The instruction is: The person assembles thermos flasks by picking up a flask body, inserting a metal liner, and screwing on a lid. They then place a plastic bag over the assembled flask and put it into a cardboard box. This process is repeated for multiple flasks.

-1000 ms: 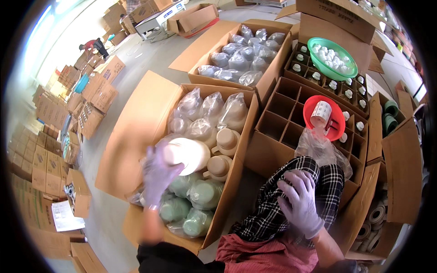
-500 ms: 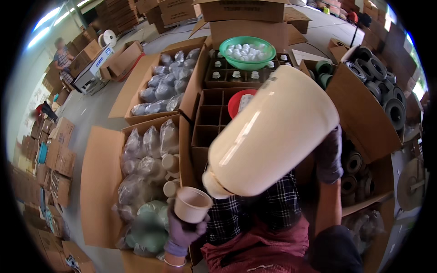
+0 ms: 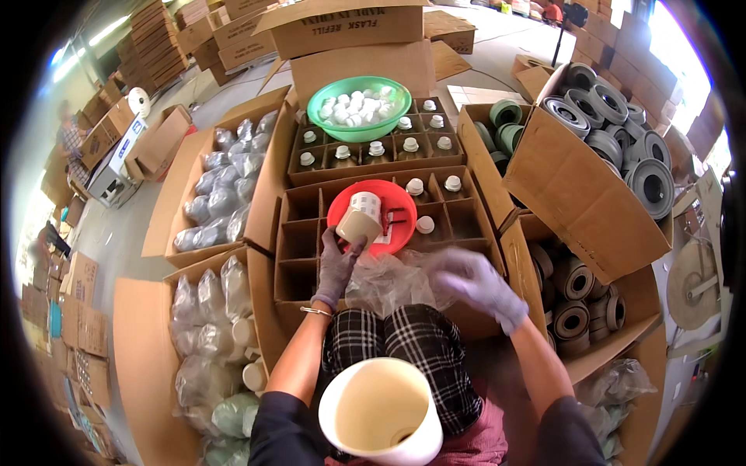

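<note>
My left hand (image 3: 337, 268), in a purple glove, is closed around a small cream cup (image 3: 357, 226) tilted over the red bowl (image 3: 339, 206). Just behind the cup shows a white piece with printed squares (image 3: 366, 203), perhaps a label roll. My gloved right hand (image 3: 480, 286) hovers over the right side of the front carton; motion blurs its fingers. A crumpled clear plastic bag (image 3: 386, 283) lies above my knees, its right end reaching under that hand. Between my thighs stands a large cream flask casing (image 3: 381, 412), wide mouth up, with a hole at its bottom.
Divided cartons (image 3: 299, 268) ahead hold several white-capped bottles (image 3: 414, 186). A green bowl of white caps (image 3: 359, 109) rests on the far one. Cartons of bagged parts (image 3: 221, 190) line the left. Grey rings (image 3: 649, 190) and dark round parts (image 3: 575, 279) fill cartons at right.
The cream casing has left my right hand and now stands between my thighs. My left hand has carried the cup forward to the red bowl. The plastic bag has come into sight.
</note>
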### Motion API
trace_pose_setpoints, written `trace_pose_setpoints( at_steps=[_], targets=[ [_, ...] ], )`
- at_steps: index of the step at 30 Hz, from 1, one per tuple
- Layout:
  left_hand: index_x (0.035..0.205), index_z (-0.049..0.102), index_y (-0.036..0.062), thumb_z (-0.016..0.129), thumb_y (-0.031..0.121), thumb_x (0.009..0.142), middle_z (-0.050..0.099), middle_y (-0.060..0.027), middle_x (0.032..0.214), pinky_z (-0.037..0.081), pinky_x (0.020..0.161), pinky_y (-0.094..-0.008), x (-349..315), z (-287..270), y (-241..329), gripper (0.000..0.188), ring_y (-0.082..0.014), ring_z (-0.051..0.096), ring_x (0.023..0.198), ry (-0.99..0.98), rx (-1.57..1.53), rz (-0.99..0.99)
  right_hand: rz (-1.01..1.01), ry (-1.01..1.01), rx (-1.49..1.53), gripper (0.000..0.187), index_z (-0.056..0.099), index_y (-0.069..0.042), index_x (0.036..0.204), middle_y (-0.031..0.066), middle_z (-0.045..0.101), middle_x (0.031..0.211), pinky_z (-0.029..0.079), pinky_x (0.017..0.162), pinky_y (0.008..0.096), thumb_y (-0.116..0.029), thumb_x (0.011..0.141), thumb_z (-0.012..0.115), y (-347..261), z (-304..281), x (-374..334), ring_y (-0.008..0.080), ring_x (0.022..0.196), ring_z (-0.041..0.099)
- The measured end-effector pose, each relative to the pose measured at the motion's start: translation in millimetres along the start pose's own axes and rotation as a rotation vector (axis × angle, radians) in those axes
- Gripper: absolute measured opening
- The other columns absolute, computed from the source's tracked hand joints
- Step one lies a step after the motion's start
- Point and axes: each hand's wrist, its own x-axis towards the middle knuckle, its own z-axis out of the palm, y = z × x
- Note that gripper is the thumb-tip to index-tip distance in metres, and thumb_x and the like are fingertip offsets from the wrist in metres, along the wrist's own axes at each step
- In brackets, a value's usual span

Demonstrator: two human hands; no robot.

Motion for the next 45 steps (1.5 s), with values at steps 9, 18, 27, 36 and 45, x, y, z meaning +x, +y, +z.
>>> trace_pose_setpoints(
  at_steps=[9, 18, 27, 36, 45],
  targets=[
    [0.132, 0.041, -0.0073, 0.076, 0.065, 0.069, 0.045, -0.0233, 0.134, 0.034, 0.107, -0.05, -4, 20, -33, 0.102, -0.0404, 0.042, 0.128, -0.134, 0.77, -0.219, 0.232, 0.151, -0.964, 0.075, 0.041, -0.018, 0.141, 0.0194, 0.046, 0.136, 0.047, 0.1, 0.0488, -0.019, 0.075, 0.076, 211, -42, 144, 0.0424, 0.12, 0.052],
    [0.138, 0.037, -0.0038, 0.079, 0.058, 0.071, 0.042, -0.0266, 0.14, 0.04, 0.104, -0.0489, -12, -6, -28, 0.1, -0.0416, 0.045, 0.128, -0.052, 0.619, -0.065, 0.093, 0.224, -1.045, 0.057, 0.05, -0.024, 0.136, 0.0198, 0.059, 0.109, 0.048, 0.09, 0.0491, -0.031, 0.083, 0.07, 176, -52, 146, 0.0403, 0.105, 0.058],
    [0.14, 0.033, -0.0018, 0.074, 0.06, 0.077, 0.048, -0.028, 0.134, 0.045, 0.099, -0.0492, 3, -5, 4, 0.098, -0.0433, 0.052, 0.119, -0.244, 0.828, -0.244, -0.468, 0.534, -1.134, 0.034, 0.062, -0.017, 0.112, 0.0139, 0.051, 0.093, 0.043, 0.081, 0.045, -0.019, 0.078, 0.071, -23, -79, 62, 0.0339, 0.092, 0.052],
    [0.15, 0.031, 0.01, 0.045, 0.064, 0.096, 0.052, -0.0074, 0.139, 0.055, 0.092, -0.0482, -51, -49, 189, 0.077, -0.0232, 0.056, 0.122, -0.448, -0.79, -0.309, -0.358, 0.514, 0.157, 0.044, 0.043, -0.004, 0.131, 0.005, 0.05, 0.115, 0.045, 0.086, 0.0254, 0.0, 0.088, 0.055, -94, 2, -31, 0.0113, 0.099, 0.05],
    [0.138, 0.051, 0.0012, 0.073, 0.048, 0.084, 0.054, -0.0097, 0.137, 0.035, 0.112, -0.0327, -80, -158, 251, 0.075, -0.0196, 0.051, 0.127, -0.292, -0.161, 0.282, -0.408, 0.093, -0.025, 0.058, 0.041, 0.007, 0.139, 0.0196, 0.046, 0.132, 0.037, 0.109, 0.039, -0.02, 0.088, 0.056, -56, 51, -100, 0.0292, 0.122, 0.049]
  ],
)
